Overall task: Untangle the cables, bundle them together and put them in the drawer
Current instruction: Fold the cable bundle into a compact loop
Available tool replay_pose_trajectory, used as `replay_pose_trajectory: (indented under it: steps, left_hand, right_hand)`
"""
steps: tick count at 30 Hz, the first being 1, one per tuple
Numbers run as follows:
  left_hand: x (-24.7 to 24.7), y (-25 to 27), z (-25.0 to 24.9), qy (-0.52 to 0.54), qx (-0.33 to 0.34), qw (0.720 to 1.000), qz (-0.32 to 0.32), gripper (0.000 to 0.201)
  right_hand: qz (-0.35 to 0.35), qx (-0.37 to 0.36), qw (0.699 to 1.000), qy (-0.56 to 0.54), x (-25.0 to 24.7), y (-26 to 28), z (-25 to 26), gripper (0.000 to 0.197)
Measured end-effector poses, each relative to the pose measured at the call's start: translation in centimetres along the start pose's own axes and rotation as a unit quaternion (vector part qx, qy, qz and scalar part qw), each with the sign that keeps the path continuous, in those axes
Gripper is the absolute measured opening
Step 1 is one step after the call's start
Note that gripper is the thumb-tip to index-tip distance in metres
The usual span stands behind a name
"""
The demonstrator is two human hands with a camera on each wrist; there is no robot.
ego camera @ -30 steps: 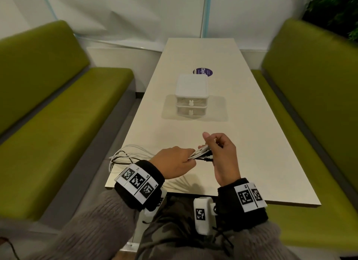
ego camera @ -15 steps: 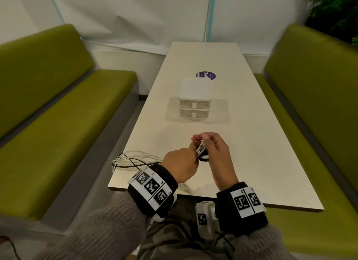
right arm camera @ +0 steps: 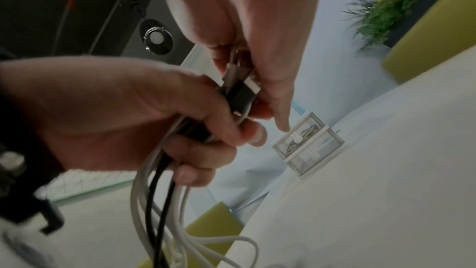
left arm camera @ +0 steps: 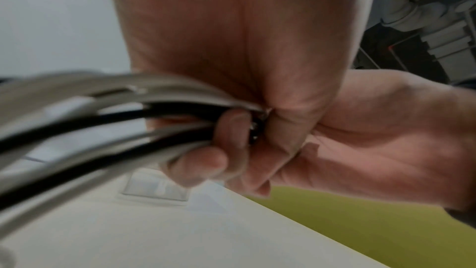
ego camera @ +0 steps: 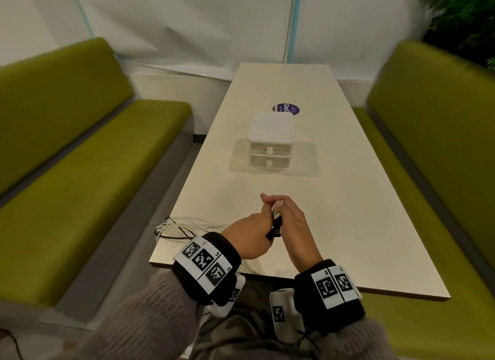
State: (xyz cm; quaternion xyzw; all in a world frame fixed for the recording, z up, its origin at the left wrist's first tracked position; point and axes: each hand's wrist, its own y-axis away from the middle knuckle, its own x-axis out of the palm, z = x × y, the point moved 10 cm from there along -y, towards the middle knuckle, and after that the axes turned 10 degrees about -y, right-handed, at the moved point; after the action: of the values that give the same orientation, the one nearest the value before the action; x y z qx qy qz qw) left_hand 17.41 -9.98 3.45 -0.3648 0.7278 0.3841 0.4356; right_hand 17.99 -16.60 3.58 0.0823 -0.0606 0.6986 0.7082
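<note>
Several white and black cables [ego camera: 184,227] trail over the table's near left corner and rise into my hands. My left hand [ego camera: 253,237] grips the gathered strands [right arm camera: 165,172] in its curled fingers. My right hand [ego camera: 288,217] pinches the plug ends [right arm camera: 243,87], black and white, just above the left fist. In the left wrist view the cables [left arm camera: 108,121] run into the fist. A small white two-drawer box [ego camera: 270,141] with bunny knobs stands mid-table, both drawers closed; the upper one holds something.
The long cream table [ego camera: 348,212] runs away from me between two green benches [ego camera: 88,188] [ego camera: 434,150]. A purple round sticker [ego camera: 286,108] lies behind the drawer box. A plant [ego camera: 463,19] stands at the far right.
Both hands have drawn closer together and the plug ends have turned from lying sideways to pointing up. The cable slack on the table has pulled in slightly towards my left hand.
</note>
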Motion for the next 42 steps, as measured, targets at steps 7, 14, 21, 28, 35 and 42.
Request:
replay_pose_trajectory:
  steps: [7,14,21,28,35,42]
  left_hand:
    - [-0.2,-0.2,0.7,0.042,0.014,0.999,0.012,0.045]
    - [-2.5,0.0,0.7,-0.065,0.036,0.997,-0.034,0.041]
    - [-3.0,0.3,-0.6,-0.165,0.041,0.983,-0.072,0.024]
    - [-4.7,0.5,-0.5,-0.188,-0.003,0.975,-0.116,0.031]
    - [-5.3,0.8,0.3,-0.124,-0.010,0.985,-0.122,0.011]
    - [-4.7,0.3,-0.2,-0.145,0.006,0.980,-0.134,0.023]
  right_hand:
    - [0.056,0.124,0.979,-0.150,0.2,0.1,-0.3,0.062]
    - [0.015,0.102,0.995,-0.009,0.1,-1.1,1.6,0.073]
    - [0.018,0.080,0.997,-0.015,2.4,-0.8,1.2,0.072]
    - [0.013,0.105,0.989,-0.108,2.2,-0.7,0.4,0.074]
    - [-0.014,0.030,0.998,-0.052,1.7,-1.4,3.4,0.079]
    - [0.002,0.039,0.997,-0.074,3.1,-1.3,3.2,0.079]
